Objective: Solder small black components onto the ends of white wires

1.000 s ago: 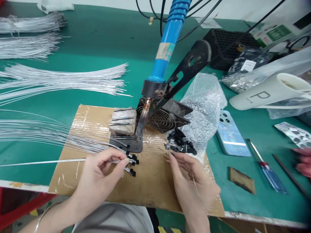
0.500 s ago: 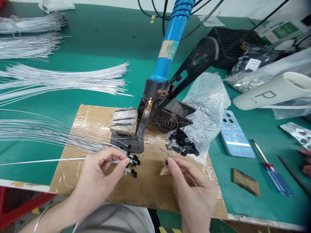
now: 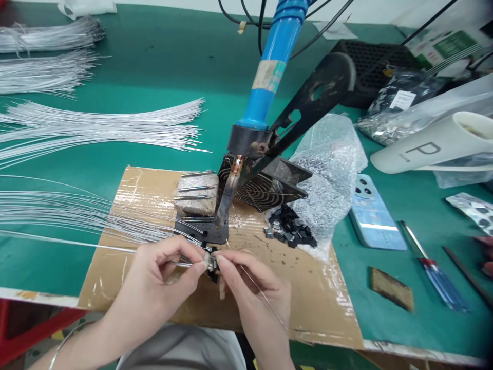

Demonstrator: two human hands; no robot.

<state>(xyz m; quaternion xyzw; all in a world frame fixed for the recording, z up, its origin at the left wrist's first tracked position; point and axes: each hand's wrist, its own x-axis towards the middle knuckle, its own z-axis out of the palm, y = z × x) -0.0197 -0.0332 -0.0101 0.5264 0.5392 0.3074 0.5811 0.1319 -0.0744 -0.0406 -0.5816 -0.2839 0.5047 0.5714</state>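
My left hand (image 3: 164, 280) pinches a thin white cable (image 3: 111, 247) close to its end, thumb against forefinger. My right hand (image 3: 254, 293) meets it fingertip to fingertip, gripping a small black connector (image 3: 214, 261) at the cable's end. Whether the cable sits inside the connector is hidden by the fingers. A thin solder wire (image 3: 265, 298) also runs through my right hand. Just behind the fingertips stands a blue-handled soldering iron (image 3: 259, 97), tip down in a black metal stand (image 3: 308, 103). Other white cables (image 3: 77, 213) with black ends lie beside and under my left hand.
Loose black connectors (image 3: 290, 228) are heaped by bubble wrap (image 3: 327, 169) on the cardboard (image 3: 308, 303). A tip-bearing sponge block (image 3: 196, 192) and a fan (image 3: 262, 187) stand behind. Rightward lie a phone (image 3: 377, 213), screwdriver (image 3: 435, 272) and cup (image 3: 427, 146); cable bundles (image 3: 103, 123) lie left.
My right hand has moved left with the connector and solder wire, from near the connector heap to my left fingertips. My left hand has stayed nearly in place.
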